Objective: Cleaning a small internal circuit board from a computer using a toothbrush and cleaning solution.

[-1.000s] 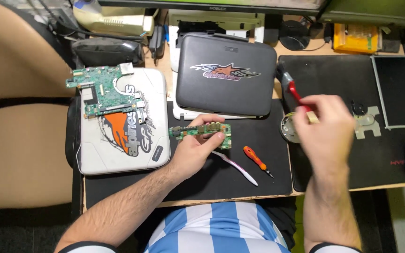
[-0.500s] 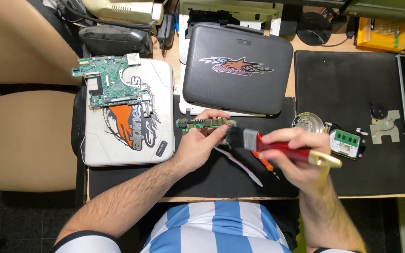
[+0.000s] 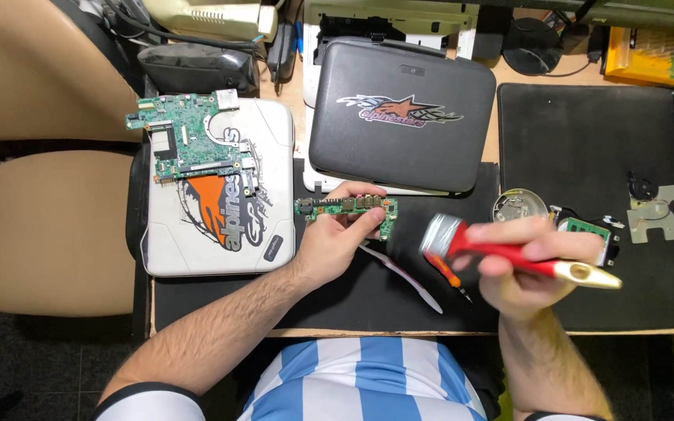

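My left hand (image 3: 335,242) is closed around a small green board (image 3: 346,208), thumb and fingers pinching its lower edge so it stands just above the black mat (image 3: 337,292), near the middle of the desk. My right hand (image 3: 528,269) is wrapped shut around the red handle of a brush (image 3: 509,251); its metal ferrule and blurred bristles point toward 9 o'clock, at the board, and the brass-coloured end sticks out at 3 o'clock past my knuckles. The brush head and the board are near each other but apart. Under my right hand lies an orange screwdriver (image 3: 448,273), partly hidden, and a pale flat cable (image 3: 403,277) runs across the mat from below the board toward 5 o'clock. At 12 o'clock from the board sits a dark grey case (image 3: 399,117) with a star graphic. At 9 o'clock a white case (image 3: 220,226) carries a larger green board (image 3: 193,144) on its upper part. At 1 o'clock from my right hand is a round metal tin (image 3: 519,204), with a small green module (image 3: 583,228) just beside it. Farther out at 3 o'clock a metal bracket (image 3: 653,212) lies on a second black mat (image 3: 579,132).
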